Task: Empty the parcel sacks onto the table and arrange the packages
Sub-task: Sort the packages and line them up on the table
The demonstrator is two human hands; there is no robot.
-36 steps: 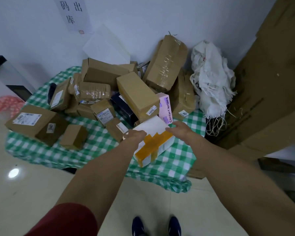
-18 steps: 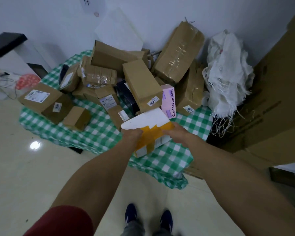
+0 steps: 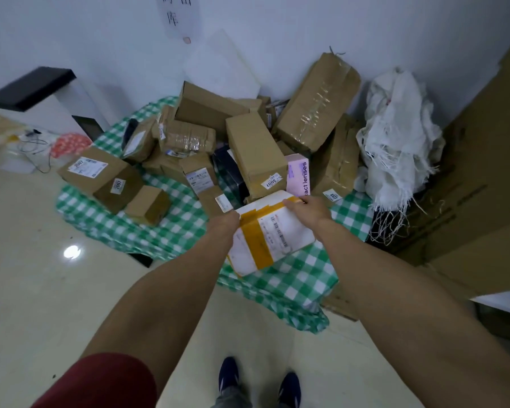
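White parcel (image 3: pixel 280 231) with yellow tape gripped by left hand (image 3: pixel 226 223) and right hand (image 3: pixel 306 210).

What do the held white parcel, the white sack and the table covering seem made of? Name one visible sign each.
White parcel: probably foam or plastic-wrapped card, matte white, crossed by glossy yellow-brown tape. White sack: likely woven plastic; frayed strands hang from its edge. Table covering: thin green-checked cloth or plastic sheet; it drapes in folds.
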